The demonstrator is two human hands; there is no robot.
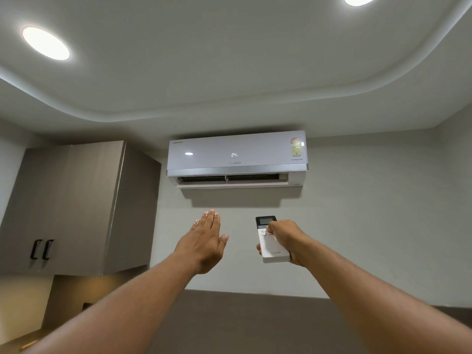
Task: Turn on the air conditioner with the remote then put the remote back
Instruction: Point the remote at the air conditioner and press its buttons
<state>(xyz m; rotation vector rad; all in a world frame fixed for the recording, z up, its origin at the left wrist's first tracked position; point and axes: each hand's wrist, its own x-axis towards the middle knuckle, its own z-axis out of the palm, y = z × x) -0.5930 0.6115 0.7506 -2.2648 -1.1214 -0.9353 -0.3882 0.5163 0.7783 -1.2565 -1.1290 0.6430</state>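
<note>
A white wall-mounted air conditioner [237,158] hangs high on the wall ahead. Its front shows "24" and its bottom flap stands open. My right hand [287,240] is raised below it, shut on a white remote [272,247] with a dark screen at its top end, which points up at the unit. My thumb rests on the buttons just under the screen. My left hand [205,238] is held up flat beside it, palm forward, fingers straight and together, holding nothing.
A grey upper cabinet [76,205] with two black handles hangs on the left wall. Round ceiling lights [45,43] glow overhead. A darker band [255,315] runs along the wall below my arms.
</note>
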